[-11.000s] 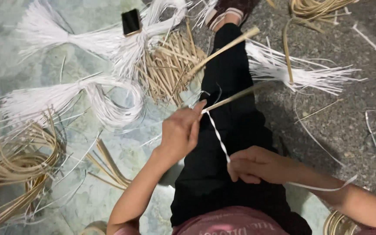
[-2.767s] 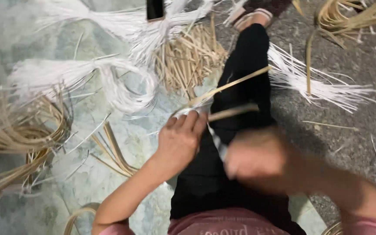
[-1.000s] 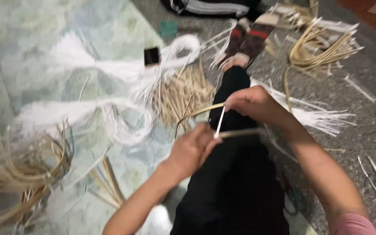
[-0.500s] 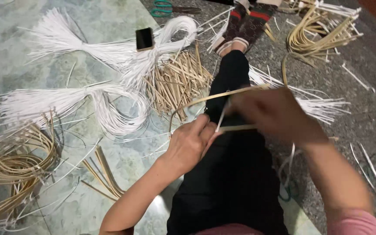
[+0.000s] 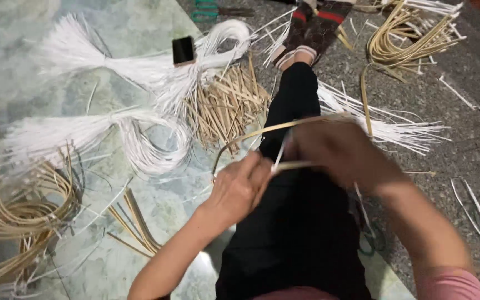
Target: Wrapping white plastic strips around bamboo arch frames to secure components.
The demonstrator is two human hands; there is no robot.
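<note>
Seen from the head camera, the person sits on the floor with a leg in black trousers stretched ahead. The left hand has its fingers curled tight around the bent cane strip, which arcs over the thigh. The right hand is blurred; it sits on the same strip beside a white binding strand, and its finger spread cannot be told. To the left lie white strand bundles, a pile of short cane sticks and a small black block. Coiled cane rests at upper right.
</note>
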